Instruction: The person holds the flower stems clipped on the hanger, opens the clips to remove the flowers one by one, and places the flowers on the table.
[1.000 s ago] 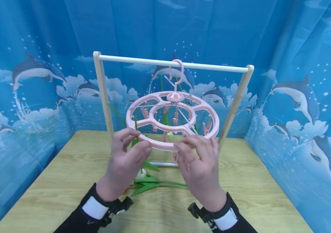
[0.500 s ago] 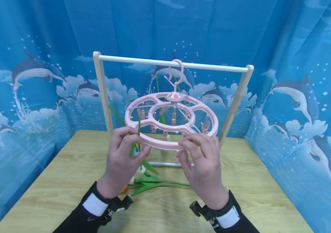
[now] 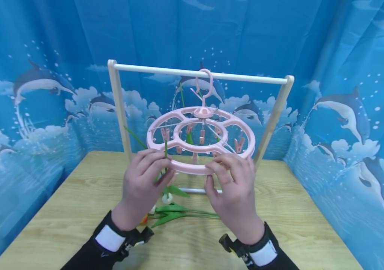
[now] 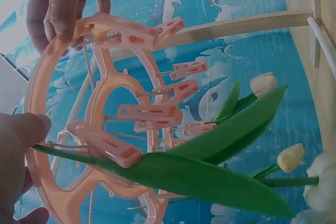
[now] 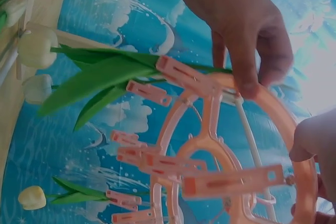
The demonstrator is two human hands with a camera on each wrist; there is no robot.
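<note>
A pink round clip hanger (image 3: 192, 167) hangs by its hook from the rack's top bar. My left hand (image 3: 144, 183) pinches the front left of its rim, beside a green stem. My right hand (image 3: 234, 191) grips the front right of the same rim. Below my left fingers, a white artificial tulip (image 3: 167, 198) hangs head down; in the left wrist view a pink clothespin (image 4: 107, 145) lies across its stem, above long green leaves (image 4: 220, 177). Farther back on the hanger, another tulip (image 5: 32, 198) hangs from a clip in the right wrist view.
The wooden rack (image 3: 274, 116) stands on a wood-grain table (image 3: 296, 225). More artificial tulips with green leaves (image 3: 171, 215) lie on the table before it, an orange bloom (image 3: 144, 219) among them. A blue dolphin curtain (image 3: 246, 33) surrounds the back and sides.
My left hand has shifted slightly right along the rim, and the upright stem end beside it has moved right too. The hanger has swayed a little; my right hand keeps its hold.
</note>
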